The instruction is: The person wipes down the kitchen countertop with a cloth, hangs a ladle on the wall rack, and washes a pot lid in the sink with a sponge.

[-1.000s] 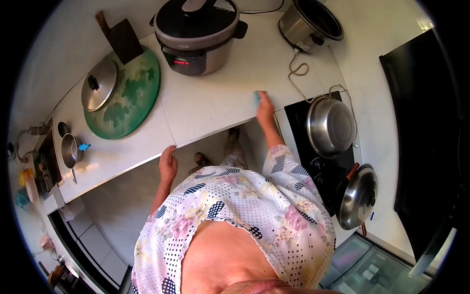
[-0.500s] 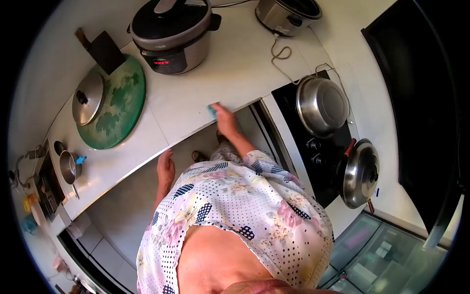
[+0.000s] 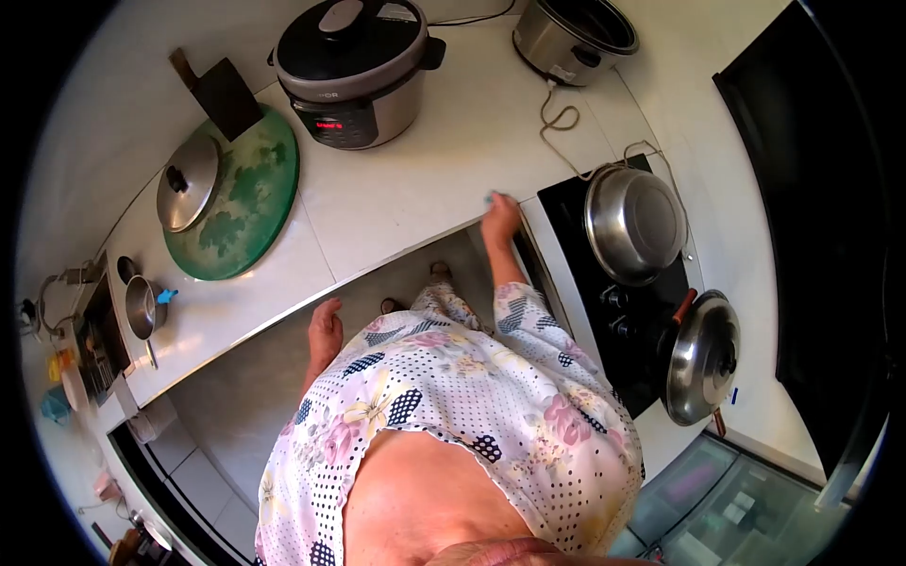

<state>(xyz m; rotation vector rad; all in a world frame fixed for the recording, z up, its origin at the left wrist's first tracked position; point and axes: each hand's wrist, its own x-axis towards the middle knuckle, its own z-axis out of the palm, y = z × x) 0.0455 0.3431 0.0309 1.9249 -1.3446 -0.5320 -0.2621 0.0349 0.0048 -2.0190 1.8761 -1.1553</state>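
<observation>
My right hand [image 3: 500, 223] is at the front edge of the white counter [image 3: 415, 189], close to the cooktop's left side. It is closed on a small blue-green cloth [image 3: 492, 197], which is mostly hidden under the fingers. My left hand [image 3: 325, 326] hangs just off the counter's front edge, its fingers loosely apart and nothing in it. Beyond my right hand, at the back of the counter, stands a multicooker [image 3: 354, 80] with red lit digits.
A green round board [image 3: 255, 212] with a pot lid [image 3: 187, 184] lies at left, beside a saucepan [image 3: 143, 307]. A corded slow cooker [image 3: 566, 47] is at the back. The black cooktop [image 3: 566, 212] carries a steel basin [image 3: 632, 226] and a lidded pan [image 3: 703, 358].
My right hand has slid right along the counter's front edge toward the cooktop, with the cloth in it. My left hand stays by the counter edge. The view has shifted slightly.
</observation>
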